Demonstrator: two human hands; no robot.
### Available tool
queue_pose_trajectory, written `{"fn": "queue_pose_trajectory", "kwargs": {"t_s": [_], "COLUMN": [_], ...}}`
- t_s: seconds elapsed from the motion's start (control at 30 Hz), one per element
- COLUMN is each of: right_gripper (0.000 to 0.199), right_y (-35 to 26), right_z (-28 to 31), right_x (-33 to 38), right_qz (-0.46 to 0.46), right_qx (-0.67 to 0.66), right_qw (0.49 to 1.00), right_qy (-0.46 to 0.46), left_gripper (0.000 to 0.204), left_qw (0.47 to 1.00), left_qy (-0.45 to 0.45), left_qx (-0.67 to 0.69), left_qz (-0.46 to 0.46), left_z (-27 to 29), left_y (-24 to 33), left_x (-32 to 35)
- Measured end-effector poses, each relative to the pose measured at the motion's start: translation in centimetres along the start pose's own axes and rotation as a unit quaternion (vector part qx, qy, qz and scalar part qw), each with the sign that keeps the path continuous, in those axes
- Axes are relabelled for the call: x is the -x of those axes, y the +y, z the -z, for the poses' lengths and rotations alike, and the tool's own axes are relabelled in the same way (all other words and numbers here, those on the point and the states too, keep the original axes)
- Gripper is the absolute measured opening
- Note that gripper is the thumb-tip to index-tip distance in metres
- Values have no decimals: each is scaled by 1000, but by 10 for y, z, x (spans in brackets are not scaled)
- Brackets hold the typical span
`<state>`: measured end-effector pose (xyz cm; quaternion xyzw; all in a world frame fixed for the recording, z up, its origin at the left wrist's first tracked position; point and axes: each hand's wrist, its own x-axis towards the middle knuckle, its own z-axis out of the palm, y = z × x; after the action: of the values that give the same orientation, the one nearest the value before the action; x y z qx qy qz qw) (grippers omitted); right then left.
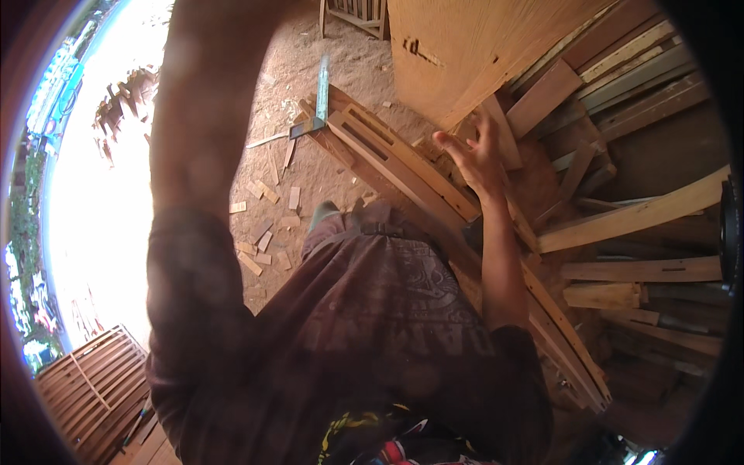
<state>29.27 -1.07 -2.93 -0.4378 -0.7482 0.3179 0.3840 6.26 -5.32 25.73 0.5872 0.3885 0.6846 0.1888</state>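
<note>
My right hand [478, 159] is held over the far side of a workpiece, thumb and fingers apart, with nothing in it. Below it, long wooden beams [403, 174] lie side by side on a slant, and one has long slots cut in its top. Across their far left end rests a try square [310, 126] with a bluish blade. My left forearm [209, 108] rises close to the camera and runs out at the top edge, so the left hand is out of sight.
A large plywood sheet [465, 46] leans beyond the beams. Stacked planks [635, 217] fill the right side. Small wood offcuts [263, 240] litter the sandy floor [341, 70] at the left. A slatted wooden panel [89, 387] stands at lower left.
</note>
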Motion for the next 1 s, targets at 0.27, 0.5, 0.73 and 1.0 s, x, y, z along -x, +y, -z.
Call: {"fn": "queue_pose_trajectory", "kwargs": {"t_s": [0.27, 0.5, 0.73, 1.0], "right_gripper": [33, 29, 30, 32], "right_y": [-46, -37, -22, 9], "right_z": [-27, -66, -77, -97], "right_x": [-9, -5, 3, 14], "right_qz": [107, 66, 69, 76], "right_qx": [-59, -118, -121, -49], "right_qw": [986, 985, 985, 990], "right_qy": [-115, -111, -100, -106], "left_gripper": [90, 80, 71, 60], "left_qw": [997, 992, 982, 966], "left_qy": [12, 23, 38, 44], "left_qx": [-41, -75, -121, -175], "left_qz": [70, 103, 141, 186], "left_z": [27, 49, 76, 103], "left_y": [-54, -81, -107, -142], "left_x": [25, 46, 62, 79]}}
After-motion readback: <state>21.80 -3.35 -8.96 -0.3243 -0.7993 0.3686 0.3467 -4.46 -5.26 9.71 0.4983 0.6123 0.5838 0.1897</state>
